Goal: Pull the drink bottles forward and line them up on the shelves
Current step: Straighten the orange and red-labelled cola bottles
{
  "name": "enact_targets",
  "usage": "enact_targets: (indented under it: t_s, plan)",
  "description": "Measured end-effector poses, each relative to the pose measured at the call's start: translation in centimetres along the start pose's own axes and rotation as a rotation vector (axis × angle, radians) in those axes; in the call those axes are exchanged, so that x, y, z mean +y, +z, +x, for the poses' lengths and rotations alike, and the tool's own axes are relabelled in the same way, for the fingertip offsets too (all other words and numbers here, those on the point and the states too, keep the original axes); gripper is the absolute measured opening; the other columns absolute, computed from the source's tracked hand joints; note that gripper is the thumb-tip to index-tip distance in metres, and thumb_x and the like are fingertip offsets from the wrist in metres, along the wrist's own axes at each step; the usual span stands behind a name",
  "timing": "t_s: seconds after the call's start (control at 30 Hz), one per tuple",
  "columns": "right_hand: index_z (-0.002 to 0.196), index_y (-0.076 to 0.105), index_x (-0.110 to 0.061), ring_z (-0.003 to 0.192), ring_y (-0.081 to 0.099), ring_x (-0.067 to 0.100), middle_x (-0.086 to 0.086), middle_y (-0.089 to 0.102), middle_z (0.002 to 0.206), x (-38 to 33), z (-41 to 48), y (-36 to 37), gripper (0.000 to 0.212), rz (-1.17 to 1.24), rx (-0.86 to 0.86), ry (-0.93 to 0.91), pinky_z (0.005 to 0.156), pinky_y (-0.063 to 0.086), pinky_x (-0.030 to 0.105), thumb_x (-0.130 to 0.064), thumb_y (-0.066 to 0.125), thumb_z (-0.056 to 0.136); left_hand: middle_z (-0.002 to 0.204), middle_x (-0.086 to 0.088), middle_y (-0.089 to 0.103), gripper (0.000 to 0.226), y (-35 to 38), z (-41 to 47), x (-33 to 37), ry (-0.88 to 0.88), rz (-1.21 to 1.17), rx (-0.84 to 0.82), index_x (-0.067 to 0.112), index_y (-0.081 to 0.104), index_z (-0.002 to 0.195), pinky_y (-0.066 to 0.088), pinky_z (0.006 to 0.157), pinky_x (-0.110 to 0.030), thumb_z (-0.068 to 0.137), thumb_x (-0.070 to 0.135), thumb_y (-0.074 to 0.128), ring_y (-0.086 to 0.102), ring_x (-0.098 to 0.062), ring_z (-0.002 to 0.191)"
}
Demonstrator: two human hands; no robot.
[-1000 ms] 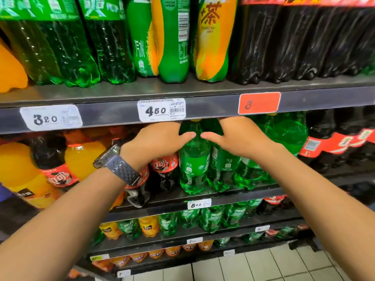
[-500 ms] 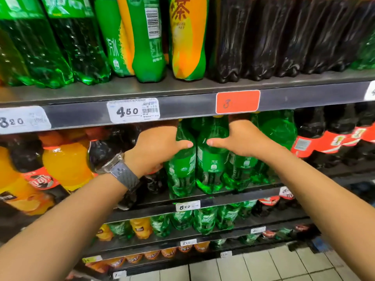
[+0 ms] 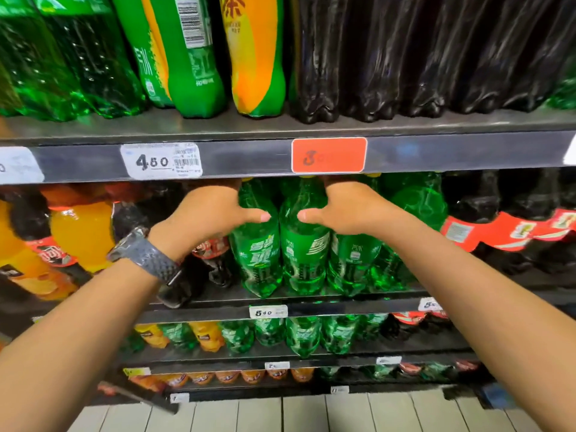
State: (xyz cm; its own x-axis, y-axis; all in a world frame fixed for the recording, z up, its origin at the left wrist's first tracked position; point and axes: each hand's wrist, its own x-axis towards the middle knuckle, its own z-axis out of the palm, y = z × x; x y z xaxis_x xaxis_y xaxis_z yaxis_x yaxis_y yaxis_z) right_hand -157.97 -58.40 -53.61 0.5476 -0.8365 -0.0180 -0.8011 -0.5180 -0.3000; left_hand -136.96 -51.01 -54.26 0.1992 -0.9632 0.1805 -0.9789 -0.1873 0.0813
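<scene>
Two green soda bottles stand side by side at the front of the middle shelf [image 3: 311,302]. My left hand [image 3: 212,213] grips the left green bottle [image 3: 258,260] at its shoulder, thumb across the front. My right hand [image 3: 349,210] grips the right green bottle [image 3: 304,254] the same way. The fingers of both hands wrap behind the bottles and are hidden. More green bottles [image 3: 355,260] stand to the right, partly behind my right wrist. A watch sits on my left wrist.
Dark cola bottles with red labels [image 3: 498,232] fill the shelf at right; cola and orange soda bottles [image 3: 81,232] stand at left. The upper shelf [image 3: 249,157] overhangs close above my hands, carrying large green and dark bottles. Lower shelves hold smaller bottles above a tiled floor.
Both hands have brought the two green bottles forward to the shelf's front edge and closer together. My view has shifted right.
</scene>
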Motion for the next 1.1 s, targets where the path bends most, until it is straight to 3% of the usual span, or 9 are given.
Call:
enact_targets:
  t_s: [0.1, 0.17, 0.23, 0.37, 0.47, 0.6, 0.8, 0.97, 1.1]
  plan:
    - [0.074, 0.045, -0.012, 0.061, 0.044, 0.012, 0.001, 0.048, 0.07, 0.2, 0.0, -0.1, 0.045, -0.005, 0.011, 0.001, 0.049, 0.03, 0.026, -0.053, 0.058, 0.087, 0.088, -0.014, 0.066, 0.069, -0.2, 0.2, 0.0, -0.068, 0.038, -0.057, 0.009, 0.051, 0.089, 0.029, 0.055, -0.029, 0.069, 0.075, 0.058, 0.058, -0.027, 0.074]
    - [0.092, 0.054, -0.005, 0.065, 0.05, 0.018, 0.005, 0.053, 0.076, -0.1, 0.1, 0.2, 0.053, -0.001, 0.044, -0.006, 0.057, 0.039, 0.03, -0.057, 0.059, 0.084, 0.064, -0.009, 0.06, 0.066, -0.5, 0.3, -0.1, -0.094, 0.038, -0.124, 0.013, 0.043, 0.067, 0.027, 0.048, -0.028, 0.068, 0.078, 0.054, 0.049, -0.016, 0.057]
    - [0.108, 0.055, -0.003, 0.07, 0.057, 0.024, 0.011, 0.061, 0.084, -0.5, 0.1, 0.7, 0.067, 0.004, 0.075, -0.002, 0.062, 0.046, 0.034, -0.063, 0.06, 0.079, 0.072, -0.009, 0.065, 0.069, -0.6, 0.5, -0.4, -0.096, 0.047, -0.173, 0.012, 0.049, 0.08, 0.036, 0.055, -0.029, 0.067, 0.08, 0.051, 0.055, -0.019, 0.065]
    - [0.085, 0.05, -0.012, 0.057, 0.052, 0.016, 0.003, 0.053, 0.065, -0.8, -0.2, 0.9, 0.062, -0.018, 0.082, -0.023, 0.047, 0.034, 0.029, -0.072, 0.058, 0.074, 0.1, -0.015, 0.069, 0.087, -0.8, 0.3, -0.5, -0.065, 0.012, -0.142, 0.012, 0.048, 0.127, 0.048, 0.069, -0.035, 0.069, 0.077, 0.055, 0.062, -0.027, 0.081]
    - [0.074, 0.046, -0.013, 0.058, 0.048, 0.014, 0.0, 0.047, 0.063, -0.1, -0.4, 0.2, 0.051, 0.052, 0.019, -0.014, 0.047, 0.031, 0.029, -0.061, 0.064, 0.077, 0.095, -0.01, 0.065, 0.087, -0.8, 0.0, -0.3, -0.054, -0.015, -0.111, 0.014, 0.04, 0.13, 0.046, 0.067, -0.034, 0.069, 0.074, 0.058, 0.058, -0.026, 0.078]
    - [0.067, 0.036, -0.016, 0.053, 0.044, 0.015, 0.001, 0.042, 0.06, -0.2, -0.8, 0.5, 0.048, 0.033, 0.111, -0.056, 0.045, 0.026, 0.029, -0.05, 0.066, 0.083, 0.12, -0.013, 0.059, 0.083, -0.8, -0.5, -0.1, -0.002, -0.06, -0.051, 0.017, 0.037, 0.133, 0.044, 0.075, -0.033, 0.072, 0.066, 0.064, 0.055, -0.028, 0.089]
    - [0.067, 0.035, -0.017, 0.054, 0.045, 0.014, 0.001, 0.046, 0.06, 0.2, -1.4, 1.2, 0.048, 0.01, 0.24, -0.105, 0.045, 0.025, 0.027, -0.051, 0.064, 0.084, 0.115, -0.004, 0.063, 0.077, -0.5, -1.6, 3.2, 0.243, -0.003, 0.26, 0.022, 0.044, 0.122, 0.044, 0.067, -0.032, 0.066, 0.07, 0.066, 0.061, -0.03, 0.098]
    - [0.12, 0.058, -0.016, 0.103, 0.061, 0.019, 0.004, 0.066, 0.112, 4.3, -3.9, -0.5, 0.034, 0.103, 0.277, -0.294, 0.088, 0.05, 0.037, -0.035, 0.057, 0.092, 0.11, -0.002, 0.063, 0.08, 1.1, -0.1, 7.1, 0.193, 0.046, 0.058, 0.021, 0.042, 0.124, 0.044, 0.067, -0.032, 0.065, 0.068, 0.069, 0.061, -0.026, 0.096]
    - [0.112, 0.068, -0.022, 0.095, 0.063, 0.01, -0.007, 0.07, 0.105, 9.5, -6.6, -2.8, 0.023, 0.071, 0.465, -0.362, 0.085, 0.04, 0.018, -0.024, 0.059, 0.091, 0.072, 0.0, 0.05, 0.087, 1.8, 0.0, 7.5, 0.168, 0.029, 0.07, 0.011, 0.037, 0.127, 0.042, 0.061, -0.034, 0.067, 0.063, 0.072, 0.054, -0.028, 0.072]
